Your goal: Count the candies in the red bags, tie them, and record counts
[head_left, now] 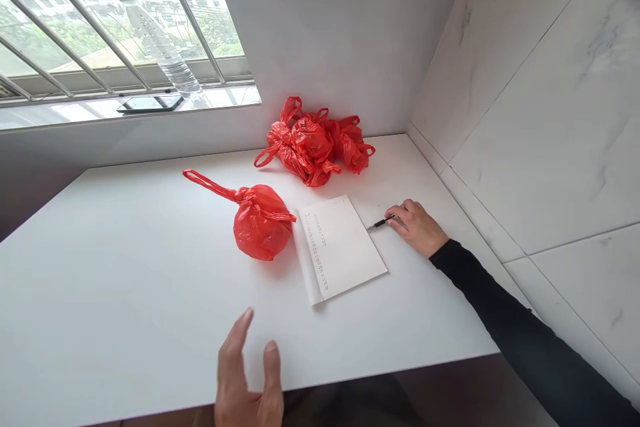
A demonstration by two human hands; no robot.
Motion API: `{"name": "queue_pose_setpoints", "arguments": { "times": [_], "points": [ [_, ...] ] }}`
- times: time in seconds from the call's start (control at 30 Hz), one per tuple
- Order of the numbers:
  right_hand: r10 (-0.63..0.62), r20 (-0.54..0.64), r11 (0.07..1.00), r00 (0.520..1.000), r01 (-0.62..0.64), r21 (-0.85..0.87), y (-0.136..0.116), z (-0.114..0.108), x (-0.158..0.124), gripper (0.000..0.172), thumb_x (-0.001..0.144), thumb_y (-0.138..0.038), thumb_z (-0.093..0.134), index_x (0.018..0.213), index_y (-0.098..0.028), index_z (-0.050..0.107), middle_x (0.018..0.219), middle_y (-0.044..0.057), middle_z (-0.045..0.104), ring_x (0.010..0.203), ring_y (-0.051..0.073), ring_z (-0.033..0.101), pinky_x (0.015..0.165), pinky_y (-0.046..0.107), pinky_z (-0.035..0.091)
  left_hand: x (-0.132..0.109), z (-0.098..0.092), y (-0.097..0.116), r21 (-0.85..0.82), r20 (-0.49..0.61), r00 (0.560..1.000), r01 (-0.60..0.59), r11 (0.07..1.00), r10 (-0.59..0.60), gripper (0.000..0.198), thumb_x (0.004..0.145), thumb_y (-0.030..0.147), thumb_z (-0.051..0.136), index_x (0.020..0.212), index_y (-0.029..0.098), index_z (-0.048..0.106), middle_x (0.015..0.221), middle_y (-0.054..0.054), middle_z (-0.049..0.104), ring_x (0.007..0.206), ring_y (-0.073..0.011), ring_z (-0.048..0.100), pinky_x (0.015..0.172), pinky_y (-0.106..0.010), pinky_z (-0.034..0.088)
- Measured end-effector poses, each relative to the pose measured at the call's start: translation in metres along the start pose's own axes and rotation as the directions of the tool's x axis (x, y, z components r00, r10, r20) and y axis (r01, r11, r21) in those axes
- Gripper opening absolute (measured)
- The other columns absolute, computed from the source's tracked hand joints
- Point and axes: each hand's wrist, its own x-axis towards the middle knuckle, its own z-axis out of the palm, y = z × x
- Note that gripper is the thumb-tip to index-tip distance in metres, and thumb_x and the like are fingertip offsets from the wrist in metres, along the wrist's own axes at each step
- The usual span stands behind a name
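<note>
My right hand [415, 225] rests on the white table, its fingers closed on the back end of a black pen [380, 223]. The pen's tip points left, close to the right edge of a notepad [347, 247]. Rows of small writing run down the pad's left part. My left hand [249, 373] hovers over the table's front edge, thumb and fingers apart, holding nothing. A tied red plastic bag [263, 223] with a round bulge sits left of the pad, its looped handle stretching to the left. What is inside the bag cannot be made out.
Several knotted red plastic bags [313, 143] are heaped at the back against the wall. On the windowsill lie a phone [150, 104] and an upright clear water bottle [167, 53]. A marble-patterned wall [550, 113] borders the table [125, 280] on the right.
</note>
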Motion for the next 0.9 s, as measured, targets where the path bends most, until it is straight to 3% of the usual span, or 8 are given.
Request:
{"name": "queue_pose_setpoints", "arguments": {
  "times": [0.07,0.17,0.27,0.33,0.43,0.53,0.73,0.9],
  "points": [
    [0.031,-0.056,0.998,0.998,-0.028,0.054,-0.006,-0.006,-0.008,0.02,0.095,-0.037,0.054,0.096,-0.023,0.069,0.099,0.011,0.058,0.098,0.031,0.055,0.092,0.049,0.048,0.006,0.02,0.012,-0.071,0.032,0.993,-0.111,0.991,0.114,0.045,0.097,0.041,0.055,0.142,0.034,0.053,0.145,-0.006,0.057,0.134,-0.0293,0.054,0.048,-0.024,0.053],
    [0.103,-0.115,0.977,0.988,-0.079,0.199,-0.024,-0.012,-0.021,0.027,0.099,-0.045,0.049,0.105,-0.022,0.062,0.104,0.011,0.063,0.091,0.026,0.058,0.086,0.044,0.051,0.018,0.041,0.013,-0.103,0.014,0.971,-0.236,0.966,0.238,0.038,0.099,0.034,0.052,0.135,0.028,0.059,0.136,-0.01,0.061,0.126,-0.0272,0.059,0.049,-0.023,0.053],
    [0.148,-0.08,0.921,0.986,-0.107,0.375,-0.05,-0.01,-0.026,0.038,0.102,-0.053,0.045,0.123,-0.022,0.055,0.095,0.005,0.064,0.076,0.019,0.059,0.069,0.033,0.052,0.04,0.054,0.004,-0.069,0.004,0.964,-0.267,0.961,0.268,0.039,0.099,0.03,0.051,0.136,0.023,0.058,0.133,-0.013,0.061,0.127,-0.0292,0.056,0.08,-0.037,0.061],
    [0.164,-0.008,0.83,0.986,-0.134,0.541,-0.067,-0.002,-0.023,0.046,0.099,-0.056,0.052,0.131,-0.022,0.054,0.09,0.002,0.061,0.071,0.015,0.056,0.06,0.028,0.048,0.061,0.061,-0.001,-0.058,0.013,0.954,-0.297,0.953,0.298,0.044,0.098,0.029,0.052,0.141,0.021,0.055,0.136,-0.014,0.061,0.133,-0.0313,0.051,0.104,-0.05,0.051],
    [0.182,0.08,0.674,0.98,-0.184,0.715,-0.083,0.018,-0.013,0.045,0.092,-0.059,0.063,0.114,-0.02,0.065,0.081,-0.001,0.054,0.062,0.012,0.045,0.052,0.026,0.038,0.089,0.072,-0.005,-0.065,0.037,0.943,-0.328,0.942,0.331,0.052,0.096,0.029,0.054,0.147,0.021,0.049,0.143,-0.014,0.058,0.14,-0.0332,0.045,0.114,-0.056,0.041],
    [0.206,0.084,0.631,0.975,-0.198,0.75,-0.087,0.039,-0.006,0.043,0.094,-0.062,0.056,0.09,-0.02,0.063,0.065,-0.006,0.038,0.052,0.01,0.031,0.047,0.025,0.03,0.103,0.075,-0.008,-0.081,-0.006,0.947,-0.32,0.944,0.321,0.049,0.096,0.027,0.054,0.145,0.023,0.051,0.139,-0.013,0.06,0.135,-0.0326,0.05,0.11,-0.055,0.045],
    [0.256,0.039,0.607,0.966,-0.192,0.771,-0.088,0.048,-0.005,0.046,0.098,-0.063,0.048,0.083,-0.021,0.057,0.064,-0.007,0.033,0.051,0.01,0.028,0.046,0.023,0.027,0.087,0.062,-0.003,-0.144,-0.183,0.935,-0.331,0.933,0.304,0.037,0.096,0.023,0.055,0.133,0.022,0.057,0.113,-0.011,0.066,0.109,-0.0277,0.059,0.094,-0.049,0.052],
    [0.137,0.15,0.606,0.979,-0.202,0.77,-0.117,0.034,-0.017,0.042,0.1,-0.06,0.049,0.085,-0.021,0.057,0.061,-0.008,0.038,0.047,0.009,0.034,0.046,0.023,0.032,0.056,0.058,0.035,-0.289,0.019,0.878,-0.452,0.844,0.477,0.031,0.1,0.022,0.051,0.13,0.026,0.058,0.116,-0.005,0.067,0.106,-0.0189,0.062,0.089,-0.034,0.055]
  ]
}}
